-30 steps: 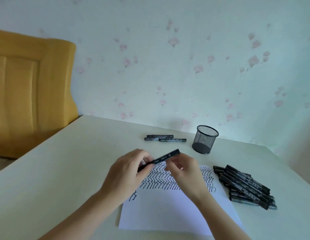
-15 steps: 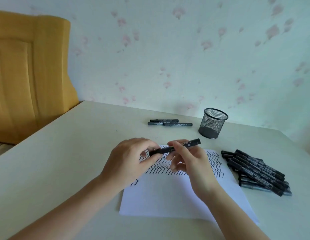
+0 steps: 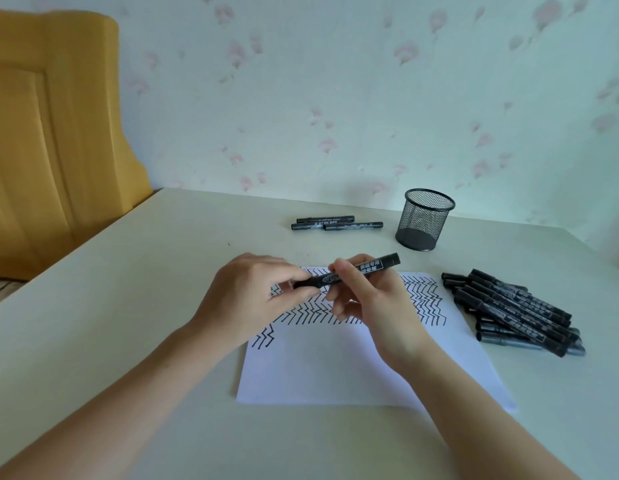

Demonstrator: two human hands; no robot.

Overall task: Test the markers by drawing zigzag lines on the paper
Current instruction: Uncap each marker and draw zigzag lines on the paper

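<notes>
Head view: one black marker (image 3: pixel 349 273) in hand, three more markers (image 3: pixel 336 223) lying side by side at the far centre of the table (image 3: pixel 128 306), and a pile of black markers (image 3: pixel 512 310) at right, overlapped so an exact count isn't possible, roughly ten or more. One sheet of white paper (image 3: pixel 353 368) at near centre, far half covered in rows of black zigzag lines, plus one short zigzag at its left edge. One black mesh pen cup (image 3: pixel 425 219) standing upright at far right of centre, between the three markers and the pile. Held marker sits above the far part of the paper, spanning both hands: left hand (image 3: pixel 245 299) pinches its left end with fingertips and thumb, right hand (image 3: pixel 373 299) grips the barrel with curled fingers and thumb around mid-length. Hands close together, not touching as far as visible. Long axis runs left-right, tilted so the right end is higher and farther; that end sticks out past the right hand toward the pen cup. Left end is hidden in the left fingers, can't tell if the cap is on. Yellow padded chair back (image 3: pixel 51 140) at far left, floral wallpaper (image 3: pixel 335 98) behind the table.
</notes>
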